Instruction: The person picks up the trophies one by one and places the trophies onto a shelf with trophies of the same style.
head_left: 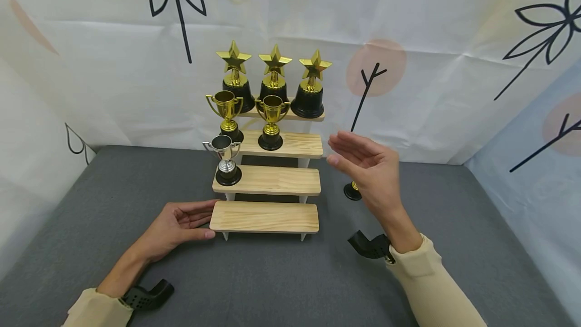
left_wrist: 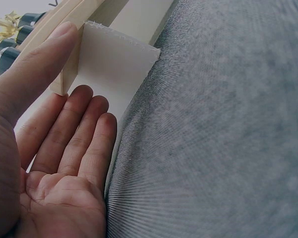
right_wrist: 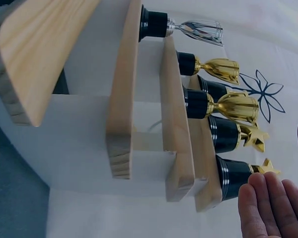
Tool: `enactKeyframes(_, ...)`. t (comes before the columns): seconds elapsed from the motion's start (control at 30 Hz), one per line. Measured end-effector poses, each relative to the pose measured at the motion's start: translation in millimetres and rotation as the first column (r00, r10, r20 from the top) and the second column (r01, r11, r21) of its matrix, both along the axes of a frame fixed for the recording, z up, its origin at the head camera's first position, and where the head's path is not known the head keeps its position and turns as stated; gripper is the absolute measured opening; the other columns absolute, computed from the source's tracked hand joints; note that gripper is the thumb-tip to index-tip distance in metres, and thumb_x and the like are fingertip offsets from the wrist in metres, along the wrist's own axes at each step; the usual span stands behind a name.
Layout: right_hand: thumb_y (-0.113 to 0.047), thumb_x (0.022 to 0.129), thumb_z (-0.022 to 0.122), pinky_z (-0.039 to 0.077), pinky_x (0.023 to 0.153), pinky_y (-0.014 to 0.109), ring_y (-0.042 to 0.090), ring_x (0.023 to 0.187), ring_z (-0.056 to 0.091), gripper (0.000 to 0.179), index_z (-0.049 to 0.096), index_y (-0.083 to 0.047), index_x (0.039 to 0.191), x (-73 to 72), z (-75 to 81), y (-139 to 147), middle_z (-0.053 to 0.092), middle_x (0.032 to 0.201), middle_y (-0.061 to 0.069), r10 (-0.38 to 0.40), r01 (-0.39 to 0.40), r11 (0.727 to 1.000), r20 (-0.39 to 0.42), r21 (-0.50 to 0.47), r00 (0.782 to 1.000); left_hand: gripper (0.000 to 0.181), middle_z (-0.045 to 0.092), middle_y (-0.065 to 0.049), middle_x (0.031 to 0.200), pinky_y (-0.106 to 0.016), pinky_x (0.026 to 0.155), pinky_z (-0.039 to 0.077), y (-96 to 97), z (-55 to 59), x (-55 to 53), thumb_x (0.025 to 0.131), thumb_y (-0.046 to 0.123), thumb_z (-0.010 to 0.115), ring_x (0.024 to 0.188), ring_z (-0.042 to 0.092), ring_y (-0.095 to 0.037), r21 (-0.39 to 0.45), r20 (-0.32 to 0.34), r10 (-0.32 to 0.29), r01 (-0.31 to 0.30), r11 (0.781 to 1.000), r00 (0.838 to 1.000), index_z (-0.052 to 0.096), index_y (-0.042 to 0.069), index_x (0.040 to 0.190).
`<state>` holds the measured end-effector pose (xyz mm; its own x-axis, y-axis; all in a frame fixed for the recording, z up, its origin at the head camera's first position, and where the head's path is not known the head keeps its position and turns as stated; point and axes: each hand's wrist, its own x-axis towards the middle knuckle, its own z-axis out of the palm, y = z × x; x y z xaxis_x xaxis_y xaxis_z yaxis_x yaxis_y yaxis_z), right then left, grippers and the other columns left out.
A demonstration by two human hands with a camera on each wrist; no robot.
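Observation:
A four-step wooden display stand (head_left: 265,217) with white supports faces me, holding trophies. Beside the left end of its lowest step is my left hand (head_left: 183,228), fingers extended and thumb apart; in the left wrist view a fingertip meets the plank's corner. My right hand (head_left: 369,168) is raised to the right of the stand, fingers straight and together, holding nothing. Behind it, a trophy (head_left: 352,192) with a black base is mostly hidden. Three gold star trophies (head_left: 274,69) fill the top step. Two gold cups (head_left: 272,112) stand below them, and one silver cup (head_left: 225,153) below those.
A grey cloth (head_left: 272,286) covers the table. Close behind the stand hangs a white printed backdrop (head_left: 299,9), with side panels at left and right. A black wrist strap mount (head_left: 369,245) sticks out beneath my right wrist, and another (head_left: 150,295) at my left.

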<state>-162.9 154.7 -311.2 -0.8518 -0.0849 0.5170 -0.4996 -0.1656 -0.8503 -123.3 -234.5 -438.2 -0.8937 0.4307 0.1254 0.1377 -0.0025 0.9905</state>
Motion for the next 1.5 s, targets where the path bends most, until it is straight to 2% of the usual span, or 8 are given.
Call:
enactKeyframes(0.2, 0.029, 0.078, 0.068, 0.061, 0.090, 0.038, 0.025, 0.109, 0.070, 0.048, 0.061, 0.019, 0.124, 5.7, -9.0, 9.7, 0.073, 0.115, 0.015, -0.001, 0.001, 1.000, 0.003, -0.008, 1.000, 0.065, 0.049, -0.033, 0.143, -0.030, 0.101, 0.054, 0.5, 0.6, -0.6, 0.084, -0.011, 0.076, 0.123, 0.060, -0.012, -0.002, 0.002, -0.003, 0.003, 1.000, 1.000, 0.045, -0.020, 0.141)
enactKeyframes(0.43, 0.026, 0.078, 0.071, 0.061, 0.090, 0.038, 0.025, 0.108, 0.071, 0.048, 0.059, 0.022, 0.124, 11.0, -15.2, 19.2, 0.073, 0.114, 0.014, -0.036, 0.036, 0.999, 0.005, 0.011, 0.999, 0.065, 0.050, -0.031, 0.143, -0.030, 0.101, 0.053, 0.0, 0.8, -0.4, 0.084, -0.011, 0.076, 0.124, 0.060, -0.012, 0.004, 0.001, -0.006, 0.006, 1.000, 1.000, 0.044, -0.021, 0.140)
enactKeyframes(0.7, 0.024, 0.080, 0.072, 0.060, 0.091, 0.037, 0.023, 0.107, 0.071, 0.047, 0.059, 0.021, 0.125, 12.9, -19.1, 26.0, 0.074, 0.114, 0.013, -0.061, 0.061, 0.997, 0.005, 0.044, 0.998, 0.065, 0.046, -0.038, 0.143, -0.030, 0.101, 0.053, 1.0, 1.5, -0.3, 0.084, -0.012, 0.076, 0.123, 0.060, -0.012, -0.003, -0.005, -0.003, 0.003, 1.000, 1.000, 0.044, -0.021, 0.140)
enactKeyframes(1.0, 0.023, 0.080, 0.073, 0.061, 0.089, 0.033, 0.022, 0.106, 0.072, 0.047, 0.062, 0.018, 0.125, 4.7, -22.5, 39.3, 0.074, 0.114, 0.014, -0.131, 0.129, 0.990, 0.037, 0.062, 0.991, 0.066, 0.044, -0.040, 0.143, -0.029, 0.100, 0.054, 1.2, 0.9, -0.2, 0.084, -0.011, 0.076, 0.123, 0.061, -0.011, -0.014, -0.001, 0.003, -0.003, 1.000, 1.000, 0.044, -0.020, 0.140)
enactKeyframes(1.23, 0.025, 0.079, 0.071, 0.060, 0.092, 0.033, 0.025, 0.105, 0.072, 0.046, 0.060, 0.021, 0.123, -4.3, -24.6, 55.2, 0.074, 0.113, 0.016, -0.136, 0.136, 0.991, 0.047, 0.011, 0.990, 0.065, 0.044, -0.040, 0.143, -0.030, 0.100, 0.054, 1.3, 1.3, 0.8, 0.085, -0.010, 0.076, 0.123, 0.061, -0.011, -0.014, 0.004, 0.003, -0.003, 1.000, 1.000, 0.044, -0.020, 0.141)
enactKeyframes(1.5, 0.024, 0.081, 0.071, 0.060, 0.092, 0.030, 0.026, 0.107, 0.071, 0.045, 0.062, 0.017, 0.125, -11.5, -29.4, 74.1, 0.074, 0.113, 0.016, -0.136, 0.133, 0.990, 0.094, 0.037, 0.986, 0.066, 0.044, -0.039, 0.143, -0.031, 0.099, 0.055, 1.4, 2.1, 1.0, 0.084, -0.011, 0.076, 0.123, 0.061, -0.011, -0.008, 0.004, 0.001, -0.001, 1.000, 1.000, 0.043, -0.021, 0.141)
